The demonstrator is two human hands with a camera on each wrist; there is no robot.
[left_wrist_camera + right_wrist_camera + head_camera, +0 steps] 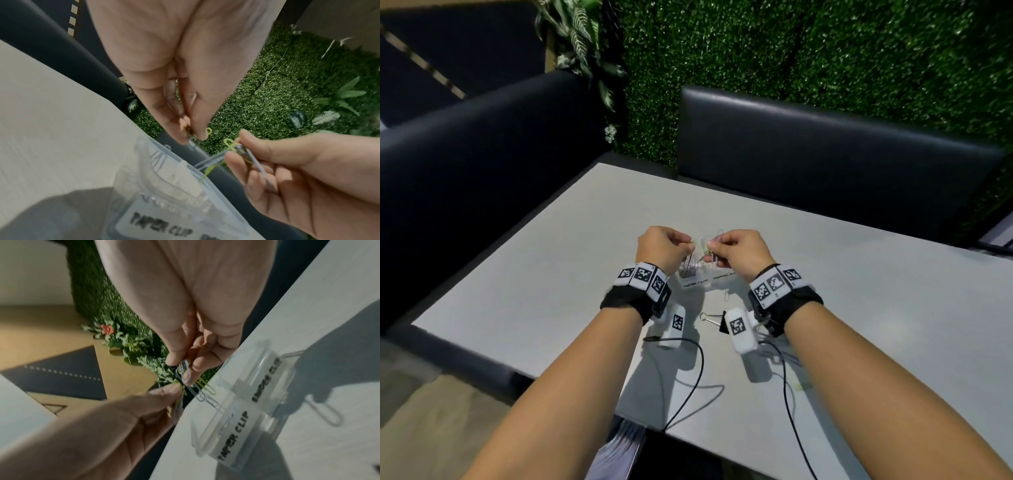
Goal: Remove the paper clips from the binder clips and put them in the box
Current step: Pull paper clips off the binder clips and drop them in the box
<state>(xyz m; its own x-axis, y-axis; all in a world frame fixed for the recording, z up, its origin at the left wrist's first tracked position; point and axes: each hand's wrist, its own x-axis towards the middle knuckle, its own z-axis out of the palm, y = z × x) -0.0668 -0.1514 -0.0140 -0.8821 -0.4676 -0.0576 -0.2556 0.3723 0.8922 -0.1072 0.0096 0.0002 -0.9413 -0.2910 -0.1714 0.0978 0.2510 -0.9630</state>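
Left hand (659,248): thumb and forefinger pinch a small gold-handled binder clip (192,132) with silver wire paper clips hanging below the fingers (174,123).

Right hand (743,251): fingers (193,365) pinch a bunch of silver and yellow wire paper clips (200,388), close beside the left fingertips.

Clear plastic two-compartment box (246,405), labelled PAPER CLIP and BINDER CLIP: on the pale grey desk (859,274), directly beneath both sets of fingers.

Black binder clip with wire handles (714,320): on the desk, nearer the person than the fingers, beside the right wrist.

Loose silver paper clip (322,410): on the desk just beside the box.
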